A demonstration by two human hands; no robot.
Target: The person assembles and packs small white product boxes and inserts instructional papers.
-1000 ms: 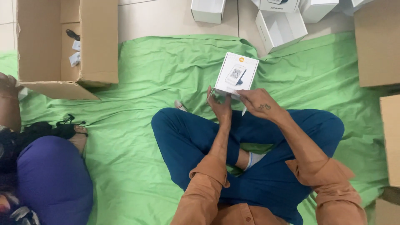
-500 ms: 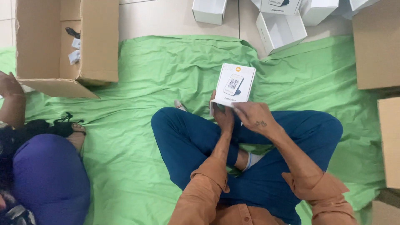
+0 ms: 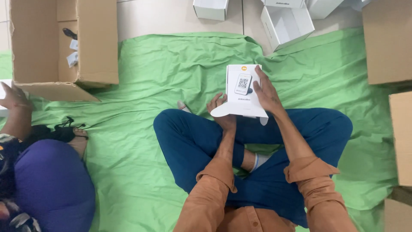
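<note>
Both hands hold 1 small white box [image 3: 243, 91] above the person's crossed legs, over the green cloth [image 3: 171, 68]. The right hand [image 3: 267, 92] lies along the box's right edge, fingers spread flat over its printed face and the thumb seemingly behind, so it clamps the box without curling tight. The left hand [image 3: 222, 112] sits at the lower left corner, fingers loosely bent around the edge just above an open flap [image 3: 235, 112] that juts toward the person; how firmly it pinches is hard to tell.

The box looks like thin card: light, stiff across its faces, likely to dent at the corners or crease at the flap if squeezed. Its surface seems smooth, so a hold across 2 opposite edges, as the right hand has it, looks safer than pressing on the flat face. The flap is the weak part and not a place to hold.

Ahead of the hands, several empty white boxes [image 3: 286, 25] lie on the tiled floor. Far to the left of the left hand stands a large open carton [image 3: 88, 47], and another person's hand [image 3: 15, 96] rests near it.
</note>
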